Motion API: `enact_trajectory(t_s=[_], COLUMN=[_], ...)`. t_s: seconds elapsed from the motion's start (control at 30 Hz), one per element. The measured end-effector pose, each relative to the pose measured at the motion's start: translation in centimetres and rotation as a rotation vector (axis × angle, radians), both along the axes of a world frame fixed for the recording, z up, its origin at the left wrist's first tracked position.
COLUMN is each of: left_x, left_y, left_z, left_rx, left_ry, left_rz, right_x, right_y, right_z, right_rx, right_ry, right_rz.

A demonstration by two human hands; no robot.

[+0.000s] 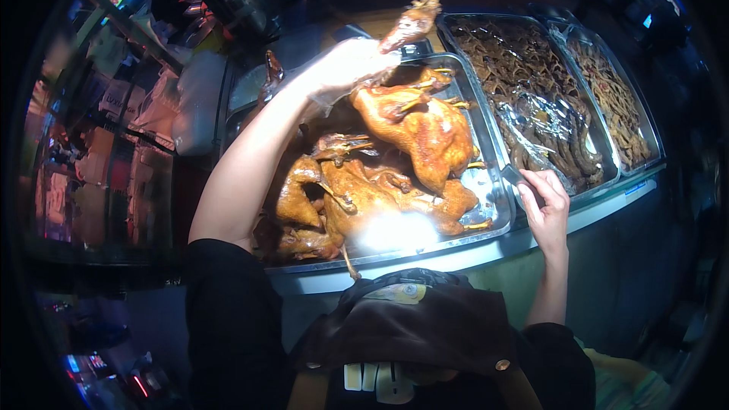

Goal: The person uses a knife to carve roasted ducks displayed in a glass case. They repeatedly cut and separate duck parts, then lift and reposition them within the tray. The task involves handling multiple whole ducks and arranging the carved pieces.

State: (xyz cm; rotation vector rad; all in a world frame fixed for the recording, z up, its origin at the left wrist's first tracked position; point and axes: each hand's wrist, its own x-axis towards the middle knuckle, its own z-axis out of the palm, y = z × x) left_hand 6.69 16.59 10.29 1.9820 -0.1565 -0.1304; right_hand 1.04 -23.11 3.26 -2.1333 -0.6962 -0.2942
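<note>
Dark apron (410, 326) at the person's chest, right hand (547, 209) fingers curled on the steel tray (497, 212) rim, gloved left hand (342, 68) clenched around a roast bird (418, 125) leg, bird lifted over piled roast poultry (342, 201), foil trays (547, 83) beyond

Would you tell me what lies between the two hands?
In the head view, the roast chicken lies in the metal tray between left hand and right hand.

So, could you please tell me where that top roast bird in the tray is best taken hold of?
By the neck. The roast bird lies on the pile with its neck sticking up and away, so the gloved left hand comes from above-left, grip closed round its base.
</note>
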Motion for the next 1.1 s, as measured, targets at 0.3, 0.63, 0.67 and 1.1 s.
enact_trajectory(t_s=[0.3, 0.63, 0.67, 1.1], left_x=[1.9, -0.3, -0.4, 0.7], left_y=[-1.2, -9.9, -9.8, -3.0], left_z=[3.4, 8.7, 8.5, 1.1], left_rx=[0.405, 0.547, 0.486, 0.174], left_ry=[-0.263, -0.549, -0.458, 0.179], left_rz=[-0.069, -0.105, -0.147, -0.129], right_x=[0.6, 0.4, 0.4, -0.1], right_y=[-0.3, -2.2, -2.3, -1.7], right_z=[-0.3, -0.5, -0.6, -0.6], right_rx=[0.016, 0.032, 0.034, 0.076], right_ry=[0.015, -0.046, -0.057, -0.019], right_rz=[-0.041, -0.087, -0.090, -0.082])
